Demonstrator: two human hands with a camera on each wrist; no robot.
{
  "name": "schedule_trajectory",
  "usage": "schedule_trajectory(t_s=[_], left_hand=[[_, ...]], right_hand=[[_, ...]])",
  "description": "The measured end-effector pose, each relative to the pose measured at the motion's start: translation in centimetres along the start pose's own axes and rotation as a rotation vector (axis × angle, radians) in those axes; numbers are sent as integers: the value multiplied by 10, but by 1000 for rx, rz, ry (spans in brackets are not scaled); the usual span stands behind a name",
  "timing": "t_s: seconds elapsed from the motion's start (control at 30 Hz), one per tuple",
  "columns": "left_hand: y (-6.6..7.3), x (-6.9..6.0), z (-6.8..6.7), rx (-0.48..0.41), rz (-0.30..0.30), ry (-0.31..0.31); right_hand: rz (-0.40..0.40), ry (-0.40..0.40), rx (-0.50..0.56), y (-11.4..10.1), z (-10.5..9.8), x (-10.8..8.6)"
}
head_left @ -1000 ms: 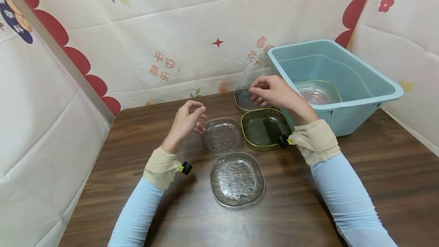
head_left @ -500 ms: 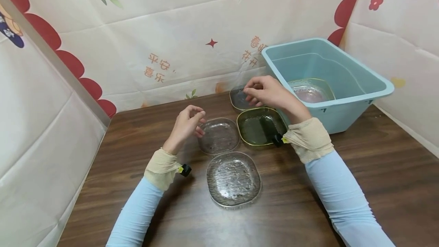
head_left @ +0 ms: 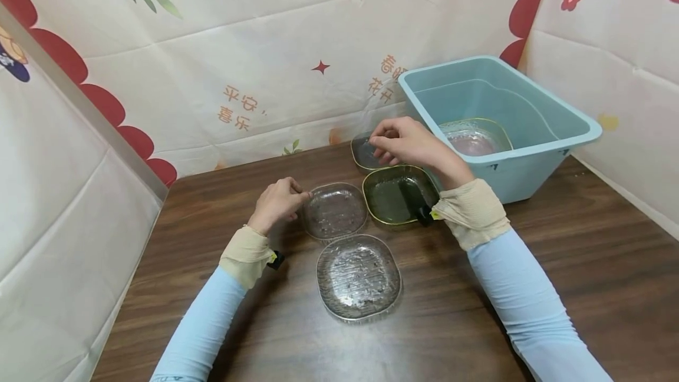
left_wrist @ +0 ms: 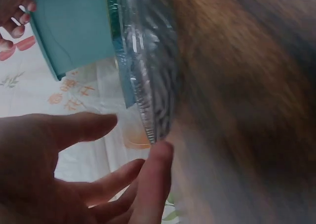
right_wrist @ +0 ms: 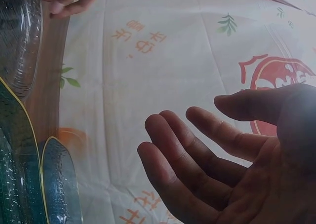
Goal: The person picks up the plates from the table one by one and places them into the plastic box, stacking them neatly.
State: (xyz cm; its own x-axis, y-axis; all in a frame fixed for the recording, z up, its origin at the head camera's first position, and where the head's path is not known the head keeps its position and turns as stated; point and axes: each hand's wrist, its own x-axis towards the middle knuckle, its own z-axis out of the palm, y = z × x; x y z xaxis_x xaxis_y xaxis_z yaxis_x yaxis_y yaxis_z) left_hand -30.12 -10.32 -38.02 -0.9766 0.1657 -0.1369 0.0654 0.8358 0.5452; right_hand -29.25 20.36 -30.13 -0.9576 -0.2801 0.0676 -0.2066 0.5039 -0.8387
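Observation:
My left hand (head_left: 278,203) is low over the table, at the left edge of a clear ribbed square dish (head_left: 335,211). In the left wrist view the thumb stands apart, and a fingertip (left_wrist: 160,155) is at the rim of a clear ribbed dish (left_wrist: 154,61); whether it touches is hard to tell. My right hand (head_left: 404,141) hovers, loosely bent and holding nothing, above a green-tinted dish with a yellow rim (head_left: 395,196) and a bluish dish (head_left: 363,153), which it partly hides. Another clear ribbed dish (head_left: 359,279) lies nearest me.
A light-blue plastic tub (head_left: 509,175) stands at the right back, with a clear, yellow-rimmed dish (head_left: 477,136) inside. Printed cloth (head_left: 286,46) hangs behind and beside the brown wooden table (head_left: 451,323).
My left hand has come down towards the left clear dish. My right hand keeps its place over the dishes. The whole head view has shifted slightly.

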Motion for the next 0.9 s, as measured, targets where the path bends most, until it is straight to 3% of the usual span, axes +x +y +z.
schedule_trajectory(t_s=[0.17, 0.27, 0.63, 0.9], left_hand=[[-4, 2, 6, -160, -37, -155], [-8, 4, 10, -227, -49, -203], [-11, 4, 13, -304, -27, -226], [-12, 5, 9, -338, 22, -176]], right_hand=[[0, -7, 6, -1, 1, 1], [-2, -25, 11, -1, 2, 2], [4, -40, -18, 0, 6, 3], [8, -45, -25, 1, 8, 2]])
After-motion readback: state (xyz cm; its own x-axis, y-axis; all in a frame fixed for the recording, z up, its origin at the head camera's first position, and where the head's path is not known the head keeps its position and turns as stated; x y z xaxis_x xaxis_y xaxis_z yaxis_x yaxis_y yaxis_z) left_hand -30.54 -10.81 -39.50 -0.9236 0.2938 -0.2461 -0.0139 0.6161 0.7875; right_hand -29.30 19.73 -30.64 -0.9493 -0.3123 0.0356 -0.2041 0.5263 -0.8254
